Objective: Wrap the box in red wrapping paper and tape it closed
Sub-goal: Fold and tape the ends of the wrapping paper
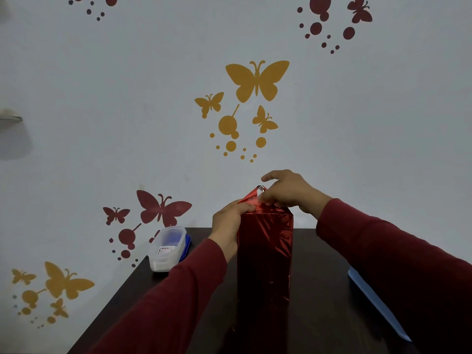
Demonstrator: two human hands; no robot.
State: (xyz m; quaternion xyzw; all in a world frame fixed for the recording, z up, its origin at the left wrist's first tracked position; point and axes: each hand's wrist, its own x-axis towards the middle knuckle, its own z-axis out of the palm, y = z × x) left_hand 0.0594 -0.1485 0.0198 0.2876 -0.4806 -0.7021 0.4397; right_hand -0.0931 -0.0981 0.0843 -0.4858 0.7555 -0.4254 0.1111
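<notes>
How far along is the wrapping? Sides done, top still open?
Done: the upright box has red wrapping paper over its visible sides. In hand: the left hand holds the top left edge while the right hand pinches the raised paper flap at the top end. Left: fold that flap flat and tape it; no tape shows on the top. The bottom end is hidden.

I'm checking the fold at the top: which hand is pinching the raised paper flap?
The right hand pinches the raised flap at the top of the red-wrapped box. The left hand grips the box's upper left edge instead.
</notes>
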